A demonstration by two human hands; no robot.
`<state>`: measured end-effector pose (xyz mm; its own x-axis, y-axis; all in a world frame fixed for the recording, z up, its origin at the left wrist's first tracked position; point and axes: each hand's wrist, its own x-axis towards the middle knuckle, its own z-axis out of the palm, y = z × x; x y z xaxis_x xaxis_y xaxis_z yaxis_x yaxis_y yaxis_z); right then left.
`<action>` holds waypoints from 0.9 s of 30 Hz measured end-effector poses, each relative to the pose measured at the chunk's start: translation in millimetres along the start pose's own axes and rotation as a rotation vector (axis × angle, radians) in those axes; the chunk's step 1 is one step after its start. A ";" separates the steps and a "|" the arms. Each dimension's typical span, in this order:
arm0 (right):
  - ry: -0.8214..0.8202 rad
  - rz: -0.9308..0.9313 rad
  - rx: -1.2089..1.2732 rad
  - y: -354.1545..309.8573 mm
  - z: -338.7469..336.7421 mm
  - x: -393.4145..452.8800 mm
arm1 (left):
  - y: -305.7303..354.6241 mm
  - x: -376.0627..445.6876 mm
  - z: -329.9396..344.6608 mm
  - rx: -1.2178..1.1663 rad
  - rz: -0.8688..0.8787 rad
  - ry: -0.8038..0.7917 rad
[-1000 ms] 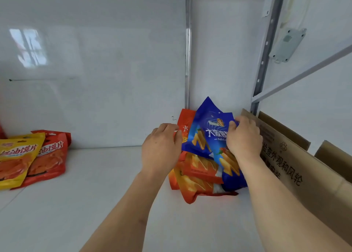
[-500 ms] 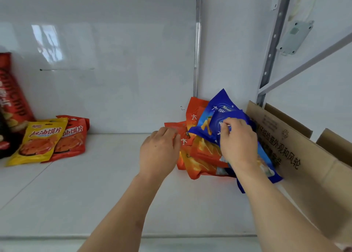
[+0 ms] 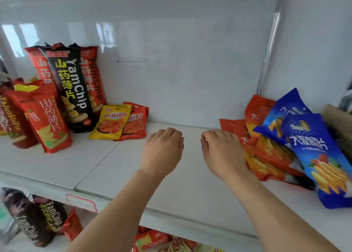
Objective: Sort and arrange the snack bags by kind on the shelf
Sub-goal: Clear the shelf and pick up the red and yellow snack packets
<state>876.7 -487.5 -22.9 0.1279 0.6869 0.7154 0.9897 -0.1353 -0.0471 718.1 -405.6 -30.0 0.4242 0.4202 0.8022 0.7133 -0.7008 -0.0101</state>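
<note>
Shelf: white boards (image 3: 171,187) backed by a glossy white panel are carrying every bag; a lower tier with more bags is showing beneath the front edge.
Landmark: the yellow bag (image 3: 112,124), lying flat near the back panel, left of the middle.
Left hand: the left hand (image 3: 162,149) is hovering to the right of the yellow bag, fingers loosely curled, gripping nothing.
Right hand: the right hand (image 3: 222,151) is hanging further right of the yellow bag, fingers likewise loosely curled and empty, its knuckles just beside the orange-red pile; whether they are touching it I cannot tell.
Sorted groups: tall yam chip bags (image 3: 70,88) are standing left of the yellow bag; a small red bag (image 3: 136,124) is lying tucked under its right edge.
Unsorted heap: orange-red bags (image 3: 266,152) are sprawling far right of the yellow bag, with two blue bags (image 3: 312,149) lying over them, long axes running from the back panel towards the front edge.
Deciding relation: the heap is lying to the right of both hands, and the right hand is much nearer it; the left hand is nearer the yellow bag.
Judgement: parting blue from orange-red is looking like the coming step, probably led by the right hand.
</note>
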 end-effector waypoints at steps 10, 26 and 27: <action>-0.110 -0.022 0.122 -144.0 57.7 27.5 | -143.8 -40.8 -38.6 0.062 -0.054 -0.037; -0.353 0.315 0.281 -223.1 136.5 108.9 | -280.0 -36.6 -18.3 -0.048 -0.430 -0.373; -0.367 0.366 0.313 -218.7 145.4 115.8 | -283.1 -32.5 -10.3 -0.077 -0.477 -0.390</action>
<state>684.4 -274.5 -31.2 0.4227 0.8445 0.3289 0.8418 -0.2315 -0.4876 496.7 -226.8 -47.1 0.2514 0.8672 0.4298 0.8386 -0.4169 0.3507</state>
